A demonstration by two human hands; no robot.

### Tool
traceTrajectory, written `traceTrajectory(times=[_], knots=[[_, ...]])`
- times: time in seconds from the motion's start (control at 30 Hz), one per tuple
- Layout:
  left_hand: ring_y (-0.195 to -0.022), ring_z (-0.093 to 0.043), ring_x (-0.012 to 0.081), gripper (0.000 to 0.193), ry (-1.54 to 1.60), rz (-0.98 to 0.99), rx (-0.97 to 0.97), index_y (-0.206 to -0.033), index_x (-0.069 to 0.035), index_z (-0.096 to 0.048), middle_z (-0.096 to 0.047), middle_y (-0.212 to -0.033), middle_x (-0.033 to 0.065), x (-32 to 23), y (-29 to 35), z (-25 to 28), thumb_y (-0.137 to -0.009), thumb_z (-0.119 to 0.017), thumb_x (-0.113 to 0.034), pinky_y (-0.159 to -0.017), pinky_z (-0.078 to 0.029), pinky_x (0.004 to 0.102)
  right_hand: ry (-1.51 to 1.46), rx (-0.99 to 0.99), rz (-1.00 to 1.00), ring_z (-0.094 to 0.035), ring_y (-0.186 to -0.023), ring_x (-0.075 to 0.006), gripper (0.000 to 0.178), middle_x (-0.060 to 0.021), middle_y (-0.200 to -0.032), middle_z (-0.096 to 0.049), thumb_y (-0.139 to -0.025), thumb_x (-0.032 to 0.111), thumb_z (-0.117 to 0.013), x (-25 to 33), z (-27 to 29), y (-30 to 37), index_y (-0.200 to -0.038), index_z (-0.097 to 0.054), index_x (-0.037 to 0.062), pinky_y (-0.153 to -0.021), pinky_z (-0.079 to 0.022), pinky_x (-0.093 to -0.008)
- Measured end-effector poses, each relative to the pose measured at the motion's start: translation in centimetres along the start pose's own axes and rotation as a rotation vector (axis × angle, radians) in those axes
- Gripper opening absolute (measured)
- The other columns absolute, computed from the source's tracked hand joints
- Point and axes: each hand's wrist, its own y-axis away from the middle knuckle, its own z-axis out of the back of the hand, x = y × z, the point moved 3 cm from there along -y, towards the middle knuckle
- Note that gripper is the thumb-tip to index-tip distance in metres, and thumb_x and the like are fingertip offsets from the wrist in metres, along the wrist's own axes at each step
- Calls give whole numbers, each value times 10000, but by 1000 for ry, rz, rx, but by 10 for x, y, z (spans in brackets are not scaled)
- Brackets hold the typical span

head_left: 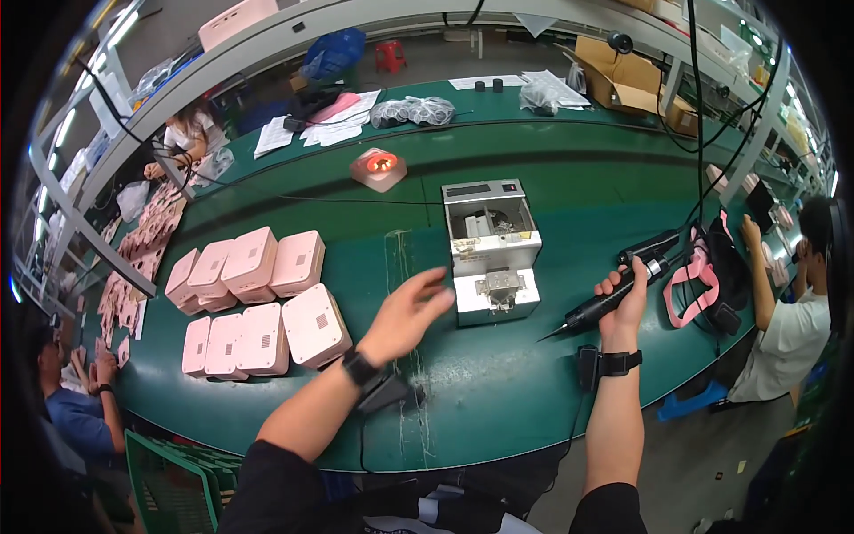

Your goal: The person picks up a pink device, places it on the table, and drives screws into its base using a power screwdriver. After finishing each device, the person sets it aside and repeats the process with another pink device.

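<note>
My right hand (624, 298) is wrapped around a black electric screwdriver (592, 311), its thin bit pointing left and down over the green table. A second black screwdriver-like tool (649, 246) lies just beyond that hand. Fingers apart and holding nothing, my left hand (405, 319) hovers left of a white and grey screw feeder (495, 258). The feeder has an open top bin and a metal piece at its front. Left of my hand, several pale pink plastic housings (251, 260) stand in two rows. The nearest pink housing (316, 326) is tilted beside my left wrist.
A pink unit with a glowing red light (381, 164) sits behind the feeder. Pink straps (694, 285) and black cables lie at right. Papers, plastic bags and a cardboard box (618, 76) occupy the far bench. Co-workers sit left and right; a green crate (173, 485) stands lower left.
</note>
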Motion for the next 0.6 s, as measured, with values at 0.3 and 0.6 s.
traceTrajectory(times=[0.3, 0.6], knots=[[-1316, -433, 449, 753, -1377, -68, -351, -1399, -41, -472, -440, -1406, 289, 4, 109, 81, -766, -770, -318, -1084, -360, 559, 44, 34, -103, -452, -526, -129, 331, -3, -650, -471, -911, 396, -661, -10, -12, 7, -865, -514, 103, -517, -408, -293], [-1407, -360, 385, 770, -896, -480, 493, -1454, -147, -447, -400, -1479, 241, -39, 123, 7, -724, -686, -195, -1170, -278, 529, 77, 63, -116, -466, -522, -136, 320, -6, -637, -475, -911, 383, -665, -29, -12, 8, -858, -513, 106, -513, -417, -295]])
